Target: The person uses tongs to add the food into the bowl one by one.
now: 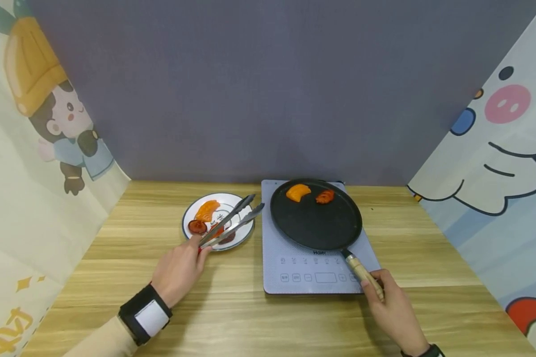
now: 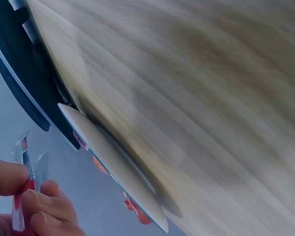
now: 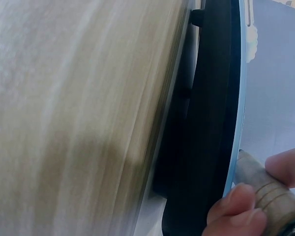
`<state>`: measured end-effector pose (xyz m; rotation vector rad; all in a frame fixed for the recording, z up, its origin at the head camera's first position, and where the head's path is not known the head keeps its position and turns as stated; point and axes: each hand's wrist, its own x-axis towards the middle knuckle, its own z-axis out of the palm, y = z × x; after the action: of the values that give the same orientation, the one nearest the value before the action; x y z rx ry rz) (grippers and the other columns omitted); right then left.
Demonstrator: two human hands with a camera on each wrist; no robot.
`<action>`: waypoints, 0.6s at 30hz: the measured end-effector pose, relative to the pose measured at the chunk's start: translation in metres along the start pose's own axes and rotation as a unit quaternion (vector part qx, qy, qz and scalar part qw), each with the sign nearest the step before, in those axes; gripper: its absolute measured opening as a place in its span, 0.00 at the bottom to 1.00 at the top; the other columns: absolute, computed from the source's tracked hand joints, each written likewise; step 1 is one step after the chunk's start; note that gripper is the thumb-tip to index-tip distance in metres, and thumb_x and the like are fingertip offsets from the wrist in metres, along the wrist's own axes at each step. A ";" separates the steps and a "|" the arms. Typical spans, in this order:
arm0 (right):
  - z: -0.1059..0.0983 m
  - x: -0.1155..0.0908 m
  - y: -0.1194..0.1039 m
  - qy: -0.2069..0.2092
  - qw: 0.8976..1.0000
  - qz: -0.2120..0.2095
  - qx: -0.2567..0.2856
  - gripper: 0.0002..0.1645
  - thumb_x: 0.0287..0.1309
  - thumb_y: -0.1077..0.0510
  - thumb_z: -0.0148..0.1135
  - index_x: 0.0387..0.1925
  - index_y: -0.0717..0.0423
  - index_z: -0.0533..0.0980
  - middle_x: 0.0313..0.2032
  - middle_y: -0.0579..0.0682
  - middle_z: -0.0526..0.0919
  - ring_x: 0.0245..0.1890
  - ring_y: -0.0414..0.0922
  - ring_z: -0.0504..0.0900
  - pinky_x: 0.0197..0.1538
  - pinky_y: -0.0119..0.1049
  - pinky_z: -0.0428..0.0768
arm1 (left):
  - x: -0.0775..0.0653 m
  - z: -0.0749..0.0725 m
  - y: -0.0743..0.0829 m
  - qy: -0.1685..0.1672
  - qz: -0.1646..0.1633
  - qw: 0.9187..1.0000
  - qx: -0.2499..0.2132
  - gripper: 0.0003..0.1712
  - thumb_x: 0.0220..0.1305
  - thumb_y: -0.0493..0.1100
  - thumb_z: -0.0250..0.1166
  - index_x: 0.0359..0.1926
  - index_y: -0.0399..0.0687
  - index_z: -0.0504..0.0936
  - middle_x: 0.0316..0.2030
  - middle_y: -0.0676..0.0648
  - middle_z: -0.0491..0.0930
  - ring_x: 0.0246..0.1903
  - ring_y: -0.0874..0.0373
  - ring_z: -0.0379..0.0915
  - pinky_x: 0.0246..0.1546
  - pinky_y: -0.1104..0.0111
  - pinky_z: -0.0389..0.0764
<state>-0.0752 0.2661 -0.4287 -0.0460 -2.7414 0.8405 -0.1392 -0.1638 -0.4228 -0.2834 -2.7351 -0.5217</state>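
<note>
My left hand (image 1: pixel 178 270) grips metal tongs (image 1: pixel 232 223) by their red handle (image 2: pixel 27 196). The tongs' arms stand apart over the plate, with no food between their tips, which reach past the plate's right rim. The white plate (image 1: pixel 238 201) with a blue rim carries an orange piece of food (image 1: pixel 207 210), a dark red round piece (image 1: pixel 197 227), a red piece and a dark brown piece (image 1: pixel 227 238), partly covered by the tongs. My right hand (image 1: pixel 395 307) holds the wooden handle (image 1: pixel 362 270) of a black flat pan (image 1: pixel 317 223). In the pan lie an orange piece (image 1: pixel 298 192) and a red-orange piece (image 1: pixel 325 197).
Under the pan sits a flat induction cooker (image 1: pixel 290 285) with touch buttons along its front. Both stand on a wood-grain table (image 1: pixel 232 317). A grey panel (image 1: pixel 268 89) rises behind, and printed cloths (image 1: pixel 496 173) border the left and right sides.
</note>
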 end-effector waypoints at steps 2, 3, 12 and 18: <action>0.000 0.000 0.000 -0.001 1.000 0.001 0.000 0.10 0.63 0.57 0.60 0.43 0.57 0.72 0.22 0.45 0.68 0.19 0.37 0.63 0.23 0.32 0.61 | -0.002 -0.002 -0.003 0.005 -0.001 1.000 0.002 0.15 0.64 0.48 0.64 0.38 0.39 0.75 0.24 0.44 0.77 0.16 0.56 0.70 0.13 0.62 0.66; 0.000 0.000 0.000 -0.002 1.000 0.002 0.001 0.11 0.63 0.57 0.60 0.43 0.57 0.72 0.22 0.45 0.68 0.19 0.37 0.63 0.23 0.32 0.61 | -0.003 -0.003 -0.005 0.005 -0.002 1.000 0.003 0.15 0.64 0.48 0.64 0.38 0.39 0.76 0.24 0.44 0.77 0.16 0.56 0.70 0.12 0.63 0.65; -0.001 -0.001 -0.002 -0.003 1.000 0.004 0.000 0.11 0.63 0.57 0.60 0.43 0.57 0.72 0.22 0.45 0.68 0.19 0.37 0.64 0.23 0.32 0.61 | -0.012 -0.007 -0.017 0.010 -0.014 1.000 0.024 0.15 0.64 0.48 0.63 0.34 0.39 0.75 0.21 0.47 0.73 0.14 0.57 0.66 0.12 0.65 0.63; -0.001 -0.001 -0.002 -0.006 1.000 0.004 0.001 0.11 0.64 0.56 0.59 0.44 0.58 0.72 0.22 0.46 0.68 0.19 0.37 0.64 0.23 0.32 0.61 | -0.019 -0.007 -0.025 0.018 -0.022 0.999 0.031 0.16 0.65 0.50 0.62 0.33 0.40 0.74 0.20 0.48 0.71 0.14 0.56 0.65 0.11 0.64 0.62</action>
<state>-0.0740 0.2649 -0.4269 -0.0505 -2.7537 0.8470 -0.1258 -0.1924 -0.4314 -0.1971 -2.7212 -0.4488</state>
